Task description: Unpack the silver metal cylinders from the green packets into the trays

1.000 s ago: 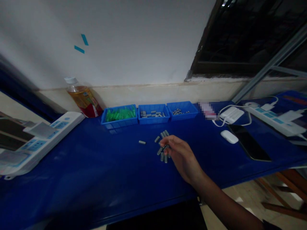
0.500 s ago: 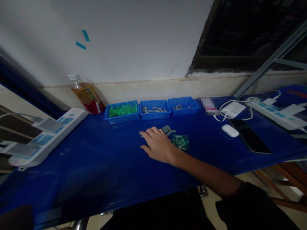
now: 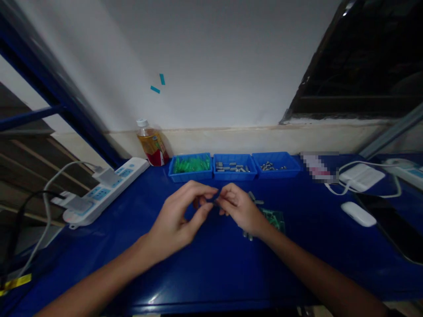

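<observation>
Metal cylinders point(image 3: 251, 196) lie loose on the blue table point(image 3: 205, 275) just beyond and beside my right hand point(image 3: 243, 211), some showing past its far side and a few more at its near side, the rest of the group hidden from me. My right hand has its thumb and forefinger drawn narrow, the other fingers curled in. Facing it from the left, my left hand point(image 3: 176, 215) bends thumb and forefinger into a loose arch, with a narrow gap between their tips. Both sets of fingertips come close together over the middle of the table; something small and dark seems to sit there, but the view is too blurred for me to tell what it is or which fingers grip it. Right of my right wrist, partly covered by it, I see a clear packet point(image 3: 280, 221) with green pieces inside. Along the far side stand three trays in a row: the left tray point(image 3: 190, 177) holds green pieces, the middle tray point(image 3: 235, 176) more metal cylinders, and the right tray point(image 3: 277, 172) smaller metal parts. A bottle point(image 3: 153, 147) stands left of them.
</observation>
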The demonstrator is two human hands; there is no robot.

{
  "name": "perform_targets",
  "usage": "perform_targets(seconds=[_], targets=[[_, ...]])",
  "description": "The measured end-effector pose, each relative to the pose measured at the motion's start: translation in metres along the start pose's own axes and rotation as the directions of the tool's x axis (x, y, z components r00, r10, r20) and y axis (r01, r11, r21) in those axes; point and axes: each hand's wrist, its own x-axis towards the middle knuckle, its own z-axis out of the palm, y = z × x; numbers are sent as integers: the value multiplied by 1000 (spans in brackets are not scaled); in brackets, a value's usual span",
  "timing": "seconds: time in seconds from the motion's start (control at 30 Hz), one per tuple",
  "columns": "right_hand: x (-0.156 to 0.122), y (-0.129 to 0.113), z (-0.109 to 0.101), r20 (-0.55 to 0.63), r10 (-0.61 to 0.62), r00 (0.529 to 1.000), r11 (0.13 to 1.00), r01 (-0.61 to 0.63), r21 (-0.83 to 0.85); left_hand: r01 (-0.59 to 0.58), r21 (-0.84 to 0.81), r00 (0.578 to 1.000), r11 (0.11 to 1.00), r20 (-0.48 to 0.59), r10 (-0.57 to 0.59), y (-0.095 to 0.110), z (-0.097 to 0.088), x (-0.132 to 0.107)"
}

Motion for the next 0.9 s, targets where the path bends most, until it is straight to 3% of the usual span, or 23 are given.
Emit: perform_targets(seconds=[0.07, 0.2, 0.3, 0.43, 0.5, 0.57, 0.63, 0.7, 0.9], targets=[[-3, -1, -2, -56, 99, 994, 984, -89, 153, -50, -12, 997, 999, 60, 51, -17, 16, 3], [-4, 0, -2, -104, 179, 978, 951, -145, 273, -84, -59, 989, 995, 113, 90, -40, 43, 2], [-2, 3, 0, -92, 200, 976, 937, -162, 311, -57, -95, 995, 994, 76, 64, -45, 48, 1], [-3, 5, 3, -48, 222, 974, 937, -200, 286, -57, -160, 991, 986, 112, 75, -48, 45, 0], [-6, 5, 2, -36, 159, 987, 974, -151, 166, -13, -171, 993, 985, 112, 33, -50, 45, -1], [-9, 5, 0, -20, -5, 1000, 997, 3, -75, 59, -173, 994, 983, 98, -42, -52, 47, -3], [-12, 6, -2, 29, -172, 985, 925, 172, -340, 118, -182, 989, 976, 105, -100, -54, 51, -5], [-14, 8, -3, 75, -242, 967, 823, 246, -512, 139, -191, 984, 972, 135, -115, -56, 54, -6], [-14, 16, -9, 63, -296, 953, 721, 266, -640, 76, -168, 988, 983, 144, -51, -59, 59, -10]])
